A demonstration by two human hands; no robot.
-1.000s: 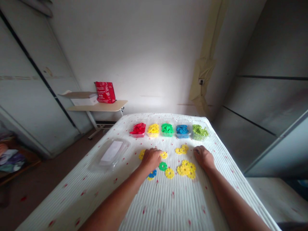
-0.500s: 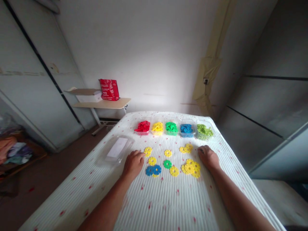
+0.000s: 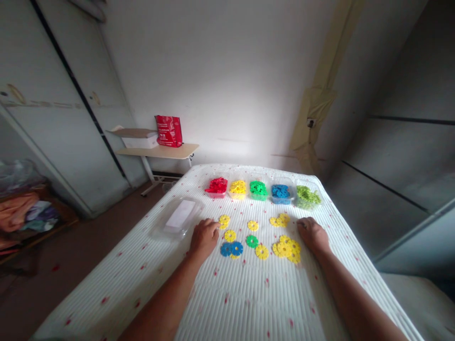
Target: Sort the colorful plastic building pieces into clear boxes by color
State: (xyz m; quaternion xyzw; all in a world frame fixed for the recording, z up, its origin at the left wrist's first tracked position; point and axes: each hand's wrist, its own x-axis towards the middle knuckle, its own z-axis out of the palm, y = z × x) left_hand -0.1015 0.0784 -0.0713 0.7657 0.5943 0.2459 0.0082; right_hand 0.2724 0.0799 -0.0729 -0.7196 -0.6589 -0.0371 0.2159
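Note:
My left hand (image 3: 205, 238) rests on the table with its fingers curled. Its fingertips reach the edge of two overlapping yellow snowflake discs (image 3: 223, 220); the inside of the hand is hidden. On the right, my right hand (image 3: 314, 234) lies closed, its palm side out of sight, beside a small group of yellow discs (image 3: 283, 219). Between the hands are a green disc (image 3: 252, 241), single yellow discs (image 3: 262, 252), two blue discs (image 3: 236, 248) partly over a yellow one, and a larger yellow pile (image 3: 286, 248).
Behind the discs stand clear tubs of red (image 3: 217, 185), yellow (image 3: 238, 188), green (image 3: 258, 189), blue (image 3: 280, 192) and light green pieces (image 3: 307, 196). A clear lid (image 3: 181, 216) with a white label lies left. A red bag (image 3: 169, 131) stands on a side table (image 3: 170, 151).
The whole view has shifted, so everything appears slightly further right. Both hands and the discs keep about the same places on the table.

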